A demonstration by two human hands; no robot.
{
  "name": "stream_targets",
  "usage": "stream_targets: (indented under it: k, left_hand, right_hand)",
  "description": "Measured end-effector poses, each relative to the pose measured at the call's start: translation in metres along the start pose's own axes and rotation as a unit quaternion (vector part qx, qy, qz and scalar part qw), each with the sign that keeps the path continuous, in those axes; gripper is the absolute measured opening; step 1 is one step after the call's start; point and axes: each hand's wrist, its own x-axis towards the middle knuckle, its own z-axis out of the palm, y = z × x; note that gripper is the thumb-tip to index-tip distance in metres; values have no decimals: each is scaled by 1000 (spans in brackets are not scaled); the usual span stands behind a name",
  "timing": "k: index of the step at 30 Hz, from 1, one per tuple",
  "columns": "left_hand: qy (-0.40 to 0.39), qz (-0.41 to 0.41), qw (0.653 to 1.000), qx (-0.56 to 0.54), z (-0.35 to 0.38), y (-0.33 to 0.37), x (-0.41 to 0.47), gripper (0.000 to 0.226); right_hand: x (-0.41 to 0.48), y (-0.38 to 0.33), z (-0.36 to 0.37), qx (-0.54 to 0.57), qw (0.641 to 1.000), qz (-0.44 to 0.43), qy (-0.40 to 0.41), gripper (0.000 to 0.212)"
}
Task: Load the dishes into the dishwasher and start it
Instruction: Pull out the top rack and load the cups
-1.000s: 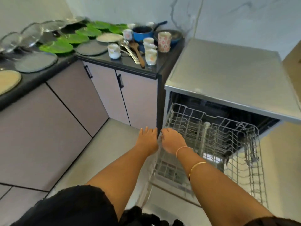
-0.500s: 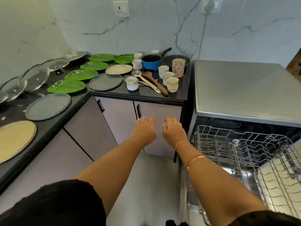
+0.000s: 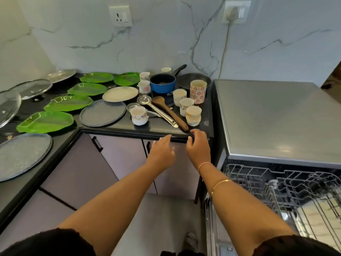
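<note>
Dark counter (image 3: 118,129) edge, left hand (image 3: 162,152) and right hand (image 3: 198,150) at it, fingers (image 3: 166,139) relaxed, holding nothing.

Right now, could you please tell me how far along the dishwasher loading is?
Done: the dishwasher is open, its rack pulled out, nothing visible in it. In hand: nothing; left hand and right hand reach empty toward the counter. Left: load the cups, plates and pans, then start it.

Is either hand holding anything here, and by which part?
Nothing is held. The left hand and the right hand are both empty, fingers loose, at the front edge of the counter.
</note>
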Motion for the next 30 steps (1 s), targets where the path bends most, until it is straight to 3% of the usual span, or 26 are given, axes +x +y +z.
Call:
stream_targets:
  k: [3, 6, 11, 15, 17, 22, 30]
  left_hand:
    - [24, -31, 998, -43, -4, 1, 33, 49]
    - [30, -32, 998, -55, -3, 2, 70, 49]
    - [58, -59, 990, -112, 1, 12, 119, 46]
    - [52, -54, 990, -123, 10, 11, 144, 47]
    - [49, -55, 990, -123, 12, 9, 154, 49]
    - [27, -48, 992, -117, 13, 4, 179, 54]
    - [2, -40, 978, -204, 7, 16, 215, 61]
  right_hand:
    - [40, 8, 5, 13, 998, 6, 64, 25]
    - [80, 19, 6, 15, 994, 27, 101, 46]
    - [123, 34, 13, 52, 994, 89, 44, 85]
    - [133, 41, 27, 111, 985, 130, 0, 99]
    - [135, 43, 32, 125, 982, 143, 0, 95]
    - [141, 44, 33, 110, 983, 143, 28, 60]
    - [128, 35, 19, 91, 978, 180, 58, 57]
